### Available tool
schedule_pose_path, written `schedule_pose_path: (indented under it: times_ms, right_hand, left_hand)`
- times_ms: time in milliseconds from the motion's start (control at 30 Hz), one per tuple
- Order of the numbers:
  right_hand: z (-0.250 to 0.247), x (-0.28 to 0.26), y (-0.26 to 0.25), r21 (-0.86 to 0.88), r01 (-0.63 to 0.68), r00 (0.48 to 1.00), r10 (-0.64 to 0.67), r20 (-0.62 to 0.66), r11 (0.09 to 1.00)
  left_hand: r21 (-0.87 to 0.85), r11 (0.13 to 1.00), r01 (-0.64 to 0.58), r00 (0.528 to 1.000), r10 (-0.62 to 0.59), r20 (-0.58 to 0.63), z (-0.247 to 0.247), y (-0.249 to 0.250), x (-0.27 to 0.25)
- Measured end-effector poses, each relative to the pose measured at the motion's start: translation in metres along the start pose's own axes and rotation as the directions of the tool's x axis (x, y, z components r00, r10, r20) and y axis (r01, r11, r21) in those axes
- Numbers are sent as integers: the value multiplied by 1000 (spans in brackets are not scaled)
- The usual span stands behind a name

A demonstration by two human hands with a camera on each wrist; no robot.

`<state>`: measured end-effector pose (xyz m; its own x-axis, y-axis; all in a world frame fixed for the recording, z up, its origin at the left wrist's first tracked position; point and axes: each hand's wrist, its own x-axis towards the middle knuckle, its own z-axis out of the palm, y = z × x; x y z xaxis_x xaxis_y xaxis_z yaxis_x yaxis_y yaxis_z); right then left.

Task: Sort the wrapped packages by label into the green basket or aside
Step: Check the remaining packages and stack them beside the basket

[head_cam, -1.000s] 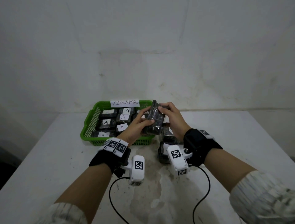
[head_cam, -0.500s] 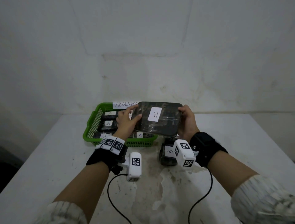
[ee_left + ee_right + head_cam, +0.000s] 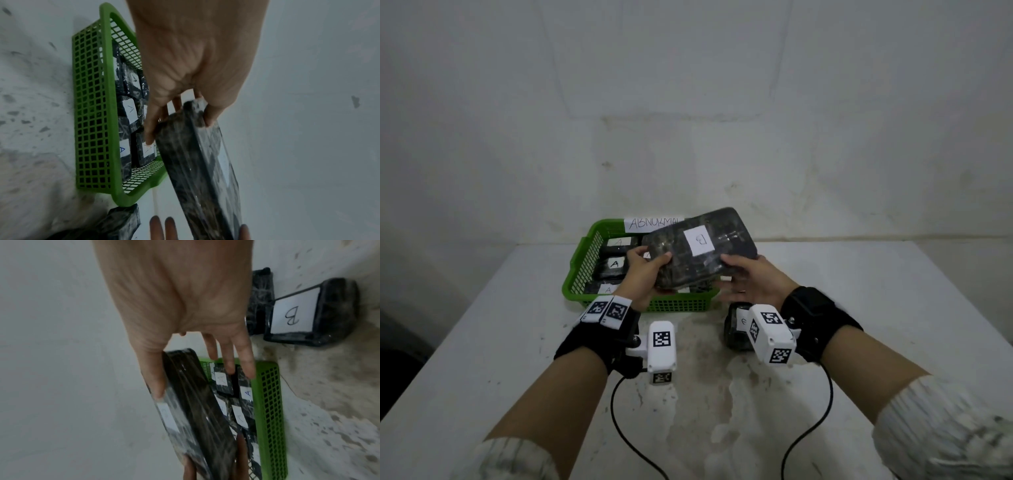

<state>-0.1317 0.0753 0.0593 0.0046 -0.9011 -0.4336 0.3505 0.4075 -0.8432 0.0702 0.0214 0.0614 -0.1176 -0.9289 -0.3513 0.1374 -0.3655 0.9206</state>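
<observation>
A dark wrapped package (image 3: pixel 705 265) with a white label reading B hangs tilted over the right half of the green basket (image 3: pixel 585 253). My left hand (image 3: pixel 654 265) pinches its left end, thumb on the label face and fingers underneath. My right hand (image 3: pixel 732 274) is at the right end. In the right wrist view its thumb lies on the package (image 3: pixel 195 410), and its fingers (image 3: pixel 244 356) are straight and spread away from it. The basket (image 3: pixel 92 113) holds several dark packages labelled A (image 3: pixel 614 263).
A paper sign reading ABNORMAL (image 3: pixel 650 222) stands on the basket's far rim. To the right of the basket, a B-labelled package (image 3: pixel 296 316) lies on the stained white table (image 3: pixel 893 308), with another dark package (image 3: pixel 261 293) beside it. A wall is close behind.
The package went from edge-on between both hands to label side up, showing B. The hands moved apart to its ends. My right hand's fingers have straightened off it.
</observation>
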Motion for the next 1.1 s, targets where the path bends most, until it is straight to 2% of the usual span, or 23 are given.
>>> schedule_pose_path:
  times_ms: [100, 200, 300, 400, 533, 600, 700, 767, 867, 967, 1100]
  right_hand:
    - [6, 4, 3, -22, 92, 987, -94, -128, 996]
    - [8, 3, -5, -47, 143, 981, -148, -129, 989]
    - [14, -1, -10, -138, 137, 989, -143, -38, 981]
    - [25, -2, -6, -278, 128, 989, -103, 102, 952]
    - [28, -2, 7, -413, 78, 993, -34, 111, 907]
    - [23, -5, 17, -501, -2, 989, 75, 126, 866]
    - [22, -9, 37, -560, -136, 940, 284, 187, 817]
    - [25, -4, 53, -547, -191, 918, 346, 194, 815]
    - [37, 5, 73, -486, -291, 919, 383, 98, 824]
    - [48, 9, 85, -437, -353, 921, 390, -7, 827]
    - [61, 23, 98, -512, -306, 948, 307, -84, 803]
  left_hand:
    - [163, 985, 57, 998, -62, 27, -6, -2, -2]
    - [232, 973, 2, 1000, -3, 5, -14, 1, -5]
    - [257, 965, -48, 991, 14, 136, -13, 7, -12]
    - [161, 985, -58, 974, 21, 224, -7, 6, -21]
    - [14, 1000, -10, 992, 9, 126, -24, -5, -25]
    - [-99, 994, 35, 999, -31, 40, -46, -13, -25]
    - [-180, 980, 82, 996, -87, -18, -81, -28, -26]
    - [-155, 978, 141, 990, -142, 8, -99, -38, -31]
    - [-50, 968, 247, 969, -246, 14, -117, -49, -42]
    - [50, 947, 316, 943, -309, -124, -130, -59, -48]
    - [37, 942, 332, 913, -312, -265, -135, -74, -41]
